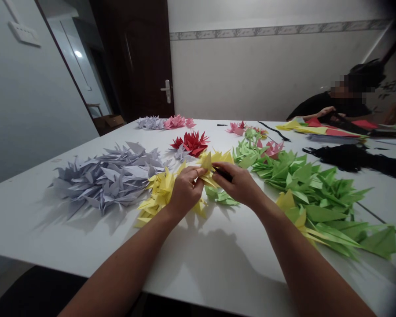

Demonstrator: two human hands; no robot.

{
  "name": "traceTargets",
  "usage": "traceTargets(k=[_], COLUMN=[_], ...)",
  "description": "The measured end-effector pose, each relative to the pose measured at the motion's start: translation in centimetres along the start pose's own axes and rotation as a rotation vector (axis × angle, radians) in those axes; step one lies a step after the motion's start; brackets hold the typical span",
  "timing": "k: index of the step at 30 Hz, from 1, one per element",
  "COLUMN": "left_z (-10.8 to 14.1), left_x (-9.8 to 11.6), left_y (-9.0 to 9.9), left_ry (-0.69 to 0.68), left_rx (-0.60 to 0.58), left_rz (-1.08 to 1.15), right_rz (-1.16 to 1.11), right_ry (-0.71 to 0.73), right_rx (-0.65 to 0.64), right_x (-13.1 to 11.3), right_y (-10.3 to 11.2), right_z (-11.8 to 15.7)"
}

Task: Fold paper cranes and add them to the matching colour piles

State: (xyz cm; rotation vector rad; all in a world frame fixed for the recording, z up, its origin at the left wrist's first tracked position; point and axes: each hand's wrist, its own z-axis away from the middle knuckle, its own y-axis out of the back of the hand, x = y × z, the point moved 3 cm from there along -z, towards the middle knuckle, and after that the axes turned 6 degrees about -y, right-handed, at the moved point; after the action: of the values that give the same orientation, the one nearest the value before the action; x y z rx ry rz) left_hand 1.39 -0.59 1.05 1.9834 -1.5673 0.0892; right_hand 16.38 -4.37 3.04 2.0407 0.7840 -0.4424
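My left hand (187,187) pinches a yellow folded paper piece (206,163) with pointed tips, which looks like a paper crane. Closed around a slim dark tool (222,174), my right hand (239,181) meets the same yellow paper; the tool's tip is hidden, so its kind is unclear. Both hands are just above the table. A heap of yellow folded pieces (161,193) lies beside and partly behind my left hand. Below my fingers are a few light green folded pieces (222,197).
A large lavender heap (115,176) lies left, a long green heap (312,189) right. Red pieces (194,143) and pink ones (176,122) are farther back. Black cords (359,159) and coloured sheets (330,130) lie on the white table (198,268) near another person (317,105).
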Motion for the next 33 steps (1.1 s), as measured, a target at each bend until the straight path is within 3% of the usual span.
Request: traceTargets(k=[8, 19, 23, 28, 33], left_z=[-0.1, -0.1, -0.2, -0.2, 0.0], left_x=[-0.4, -0.4, -0.3, 0.3, 1.1], left_y=[0.2, 0.1, 0.1, 0.1, -0.1], left_ry=[0.060, 0.011, 0.019, 0.033, 0.024], left_rx=[0.020, -0.028, -0.010, -0.008, -0.070], left_rz=[-0.029, -0.027, -0.022, 0.050, 0.133], right_rz=[0.073, 0.174, 0.096, -0.080, -0.229], right_ry=[0.087, 0.130, 0.107, -0.034, -0.113], right_rx=[-0.072, -0.169, -0.108, 0.117, 0.124], right_x=[-0.1, -0.2, 0.1, 1.2, 2.3], right_y=[-0.2, -0.8, -0.4, 0.2, -0.1], right_z=[0.2, 0.2, 0.2, 0.0, -0.2])
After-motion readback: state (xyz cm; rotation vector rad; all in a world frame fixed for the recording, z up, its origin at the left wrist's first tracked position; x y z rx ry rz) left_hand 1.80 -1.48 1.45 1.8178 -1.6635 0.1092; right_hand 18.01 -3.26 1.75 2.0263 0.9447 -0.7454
